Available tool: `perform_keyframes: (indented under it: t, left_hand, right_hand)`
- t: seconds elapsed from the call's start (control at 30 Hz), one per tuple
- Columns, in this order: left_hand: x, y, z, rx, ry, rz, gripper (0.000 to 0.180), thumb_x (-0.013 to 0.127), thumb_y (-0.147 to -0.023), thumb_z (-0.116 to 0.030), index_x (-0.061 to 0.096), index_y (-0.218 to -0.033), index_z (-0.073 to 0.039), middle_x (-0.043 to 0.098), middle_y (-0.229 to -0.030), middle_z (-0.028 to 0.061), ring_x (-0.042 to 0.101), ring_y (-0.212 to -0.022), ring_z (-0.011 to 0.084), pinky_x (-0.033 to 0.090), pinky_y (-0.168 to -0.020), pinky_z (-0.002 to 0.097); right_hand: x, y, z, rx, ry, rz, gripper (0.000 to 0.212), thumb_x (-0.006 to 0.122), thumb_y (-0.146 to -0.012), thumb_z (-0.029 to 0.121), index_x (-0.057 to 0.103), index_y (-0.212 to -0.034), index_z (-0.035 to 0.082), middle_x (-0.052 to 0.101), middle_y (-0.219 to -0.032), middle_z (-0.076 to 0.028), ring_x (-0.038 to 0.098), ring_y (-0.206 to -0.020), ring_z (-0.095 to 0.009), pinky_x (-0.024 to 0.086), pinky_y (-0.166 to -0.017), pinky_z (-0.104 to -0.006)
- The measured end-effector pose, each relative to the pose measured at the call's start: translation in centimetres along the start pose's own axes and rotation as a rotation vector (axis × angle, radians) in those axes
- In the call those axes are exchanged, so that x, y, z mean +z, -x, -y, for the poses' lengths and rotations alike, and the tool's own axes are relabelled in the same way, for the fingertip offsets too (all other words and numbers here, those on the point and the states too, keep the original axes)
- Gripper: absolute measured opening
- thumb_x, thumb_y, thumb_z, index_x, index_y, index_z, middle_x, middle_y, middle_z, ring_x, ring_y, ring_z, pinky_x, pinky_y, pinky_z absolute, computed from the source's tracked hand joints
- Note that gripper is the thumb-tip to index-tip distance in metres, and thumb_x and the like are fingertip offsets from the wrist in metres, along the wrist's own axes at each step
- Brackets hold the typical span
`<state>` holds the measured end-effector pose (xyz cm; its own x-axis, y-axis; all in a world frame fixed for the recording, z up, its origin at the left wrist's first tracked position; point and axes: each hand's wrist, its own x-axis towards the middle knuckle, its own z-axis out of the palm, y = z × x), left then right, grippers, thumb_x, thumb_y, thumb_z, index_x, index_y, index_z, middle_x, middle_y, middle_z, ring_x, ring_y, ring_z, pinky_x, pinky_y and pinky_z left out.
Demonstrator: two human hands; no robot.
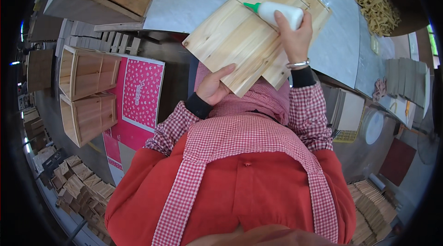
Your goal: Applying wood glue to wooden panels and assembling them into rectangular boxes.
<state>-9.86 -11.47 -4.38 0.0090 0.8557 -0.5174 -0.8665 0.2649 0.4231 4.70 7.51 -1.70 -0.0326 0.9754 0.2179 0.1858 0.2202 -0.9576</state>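
Right grip (295, 37) wrapped round white squeeze bottle (285, 14) | green nozzle (251, 6) jutting left of it | left grip (214, 85) pinching wooden panel (230, 38)

Upper wooden panel (226, 38): pale, knotted, built of parallel boards, set obliquely, its near end projecting beyond the edge of the tabletop (341, 47). Lower wooden panel (277, 75): similar in colour, partly covered by the upper one and offset to its right. Bottle (272, 11): white body, tapered green nozzle; held on its side above the upper panel, nozzle directed left and slightly away from the wearer.
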Motion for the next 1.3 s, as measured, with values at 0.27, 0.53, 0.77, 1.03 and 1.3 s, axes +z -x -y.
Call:
perform_keyframes:
  t: [0.27,0.53,0.77,1.03,1.3]
  left_hand:
    - [-0.6,0.0,0.1,-0.035,0.012,-0.005,0.051,0.058,-0.090,-0.009,0.034,-0.135,-0.002,0.049,-0.130,0.0155,0.051,-0.119,0.0261,0.044,-0.100,0.0412]
    - [-0.3,0.2,0.1,-0.015,0.015,0.001,0.052,0.061,-0.089,-0.010,0.036,-0.133,0.000,0.050,-0.128,0.0147,0.053,-0.116,0.0260,0.046,-0.098,0.0411]
    - [0.3,0.3,-0.3,-0.012,-0.005,0.003,0.058,0.060,-0.088,-0.007,0.029,-0.138,-0.003,0.045,-0.133,0.0165,0.049,-0.122,0.0300,0.044,-0.100,0.0456]
    - [0.5,-0.1,-0.5,0.008,0.036,0.046,0.057,0.058,-0.089,-0.010,0.029,-0.138,-0.002,0.045,-0.134,0.0175,0.047,-0.123,0.0309,0.041,-0.103,0.0462]
    - [0.7,0.3,-0.8,0.024,-0.002,0.036,0.056,0.055,-0.091,-0.014,0.029,-0.138,-0.001,0.045,-0.134,0.0193,0.047,-0.123,0.0322,0.041,-0.102,0.0462]
  right_hand:
    - [3.2,-0.4,1.2,-0.119,0.163,0.002,0.059,0.080,-0.068,0.035,0.052,-0.103,-0.003,0.065,-0.086,-0.018,0.066,-0.076,-0.028,0.052,-0.067,-0.0369]
    - [-2.9,0.4,2.3,-0.250,0.346,0.098,0.051,0.079,-0.073,0.029,0.054,-0.106,0.000,0.066,-0.089,-0.015,0.065,-0.078,-0.022,0.052,-0.067,-0.0328]
    - [-10.5,3.7,3.6,-0.154,0.324,0.059,0.046,0.078,-0.073,0.022,0.054,-0.106,0.000,0.065,-0.081,-0.012,0.064,-0.070,-0.022,0.052,-0.063,-0.0333]
    - [-13.0,4.7,2.7,0.236,-0.184,-0.106,0.034,0.072,-0.081,0.022,0.052,-0.099,0.000,0.059,-0.073,-0.006,0.054,-0.051,-0.011,0.042,-0.043,-0.0223]
    - [-12.2,-0.4,-1.3,0.193,-0.372,-0.419,0.033,0.071,-0.082,0.023,0.050,-0.092,0.000,0.058,-0.070,-0.007,0.049,-0.043,-0.009,0.036,-0.035,-0.0218]
